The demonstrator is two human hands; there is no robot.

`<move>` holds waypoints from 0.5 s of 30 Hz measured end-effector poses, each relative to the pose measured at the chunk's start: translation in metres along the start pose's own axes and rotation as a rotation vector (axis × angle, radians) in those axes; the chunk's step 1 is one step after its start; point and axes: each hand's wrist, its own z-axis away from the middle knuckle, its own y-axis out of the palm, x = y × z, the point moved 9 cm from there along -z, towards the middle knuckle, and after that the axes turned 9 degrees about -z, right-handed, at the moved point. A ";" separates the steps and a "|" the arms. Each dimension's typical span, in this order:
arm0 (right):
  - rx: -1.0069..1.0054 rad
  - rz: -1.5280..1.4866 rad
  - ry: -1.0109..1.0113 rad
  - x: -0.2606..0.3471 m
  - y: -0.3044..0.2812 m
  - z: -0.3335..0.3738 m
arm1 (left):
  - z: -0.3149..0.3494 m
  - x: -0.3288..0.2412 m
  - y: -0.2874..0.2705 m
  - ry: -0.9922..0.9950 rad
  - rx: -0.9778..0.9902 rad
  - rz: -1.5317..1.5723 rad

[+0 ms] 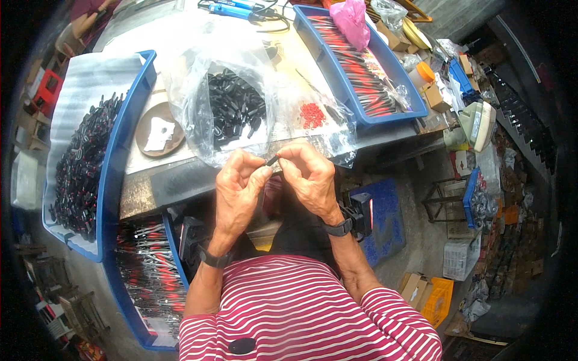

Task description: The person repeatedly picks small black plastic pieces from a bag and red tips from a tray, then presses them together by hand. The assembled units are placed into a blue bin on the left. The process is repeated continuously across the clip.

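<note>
Just in front of the table's near edge, my two hands meet over a small black piece (273,160), which looks like a short plastic tube or clip. My left hand (242,183) pinches one end between thumb and forefinger. At the other end, the thumb and forefinger of my right hand (308,177) are closed on it too. Beyond my hands lies an open clear plastic bag (191,129) holding many similar black pieces (236,108). To its right, a small heap of red rings (312,115) rests on plastic sheeting. The fingertips hide part of the held piece.
A blue tray (129,105) of black pieces stands at left, above another blue bin (173,253) of red-and-metal rods. A third blue bin (385,118) with red-tipped rods sits at the back right. A round brown dish (144,141) and blue corded tools (232,10) are on the table.
</note>
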 end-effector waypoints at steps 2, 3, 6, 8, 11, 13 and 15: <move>0.003 0.026 -0.048 0.004 0.000 0.000 | 0.000 0.001 0.002 -0.021 -0.001 -0.001; 0.006 0.043 -0.067 0.005 0.000 0.000 | 0.001 -0.002 0.002 0.003 -0.011 -0.025; -0.010 0.007 -0.090 0.006 0.000 0.001 | 0.002 -0.006 0.003 0.013 -0.032 -0.056; -0.022 0.026 -0.150 0.010 0.000 0.002 | 0.001 -0.011 0.006 0.066 -0.046 -0.054; -0.046 0.045 -0.241 0.016 0.001 0.003 | 0.007 -0.003 0.007 -0.054 -0.029 -0.006; -0.061 0.043 -0.266 0.017 0.003 0.003 | 0.006 -0.004 0.006 -0.040 -0.074 -0.004; -0.081 0.021 -0.260 0.015 0.005 0.006 | 0.006 -0.003 0.006 -0.025 -0.110 -0.003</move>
